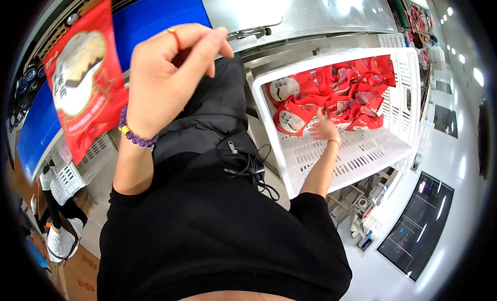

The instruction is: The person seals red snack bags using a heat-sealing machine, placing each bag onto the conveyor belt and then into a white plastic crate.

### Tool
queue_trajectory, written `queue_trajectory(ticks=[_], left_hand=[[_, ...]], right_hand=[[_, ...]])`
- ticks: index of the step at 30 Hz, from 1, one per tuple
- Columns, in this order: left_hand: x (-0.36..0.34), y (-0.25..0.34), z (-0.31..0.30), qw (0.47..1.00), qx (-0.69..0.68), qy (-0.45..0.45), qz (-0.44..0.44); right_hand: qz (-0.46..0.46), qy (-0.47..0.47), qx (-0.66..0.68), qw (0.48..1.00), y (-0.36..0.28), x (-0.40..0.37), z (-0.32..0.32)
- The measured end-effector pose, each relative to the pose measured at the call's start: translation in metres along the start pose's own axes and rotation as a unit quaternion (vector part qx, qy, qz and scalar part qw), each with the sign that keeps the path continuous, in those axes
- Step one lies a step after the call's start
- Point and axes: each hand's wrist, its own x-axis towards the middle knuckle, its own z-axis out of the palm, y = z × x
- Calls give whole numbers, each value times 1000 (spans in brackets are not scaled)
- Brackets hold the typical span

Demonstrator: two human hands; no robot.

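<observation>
My left hand (168,73) is raised over my lap with its fingers curled in and the thumb close to the index finger; nothing shows between the tips. Beside its wrist is a red printed packet (85,78), upright in view and overlapping the blue conveyor belt's edge. My right hand (325,129) reaches into a white plastic crate (357,161), fingers stretched out at the near edge of the red packets (297,117). Several such packets lie piled along the crate's far side. The slotted floor shows nearer to me.
A blue conveyor belt (160,16) runs along the upper left, beside a steel table (305,13). Black cables (248,166) hang at my waist. Machine parts (362,203) stand below the crate. Another person (62,239) works at lower left near a white basket (67,182).
</observation>
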Motion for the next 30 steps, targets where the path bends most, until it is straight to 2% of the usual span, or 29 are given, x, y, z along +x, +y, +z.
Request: queue_trajectory(ticks=[2, 3, 4, 6, 8, 10, 11, 12, 14, 15, 16, 18, 20, 22, 24, 25, 26, 28, 29, 30], left_hand=[[-1, -7, 10, 1000, 3, -4, 8], [-2, -6, 9, 999, 21, -23, -11], [-3, -3, 7, 998, 40, -44, -30], [-7, -5, 5, 998, 40, -35, -36], [-9, -2, 1, 998, 30, -36, -46], [-5, -7, 3, 994, 56, -51, -79], [-4, -14, 4, 994, 64, -44, -75], [1, -21, 6, 993, 64, -69, -76], [5, -35, 20, 995, 38, -80, -38], [11, -33, 23, 989, 72, -129, -27], [16, -41, 30, 979, 89, -181, 22], [14, -52, 54, 967, 88, -202, 127], [13, -60, 79, 956, 2, -261, 131], [22, -54, 99, 946, -92, -271, 153], [25, -57, 108, 937, -173, -296, 72], [19, -56, 111, 937, -269, -222, 5], [23, -57, 111, 935, -305, -179, 9], [28, -54, 110, 925, -358, -96, -85], [35, -59, 112, 923, -366, -77, -92], [40, -65, 113, 922, -375, -55, -83]], right_hand=[[-108, 47, 3, 993, 22, 25, 28], [-310, 121, -106, 937, 58, 128, 32], [-332, 383, -235, 829, 63, 129, 61], [-518, 425, -131, 730, 50, 129, 73], [-385, 277, -111, 873, 42, 110, 67], [-464, 253, -118, 840, 35, 80, 66], [-408, 201, -136, 880, 30, 67, 62], [-484, 196, -116, 845, 21, 37, 61], [-518, 81, -34, 851, 1, -20, 45], [-539, 90, -42, 836, -20, -69, 38], [-523, 70, -19, 849, -30, -93, 27], [-550, 63, 32, 832, -56, -163, 15], [-628, 43, 62, 775, -78, -209, 8], [-693, -42, 104, 712, -95, -208, -1], [-705, -47, 150, 691, -122, -218, 5], [-710, -50, 198, 673, -134, -218, 11], [-687, -29, 259, 679, -145, -214, 15], [-700, -241, 274, 613, -163, -190, 13], [-676, -222, 180, 679, -160, -157, -6], [-628, -155, 146, 749, -162, -148, -3]])
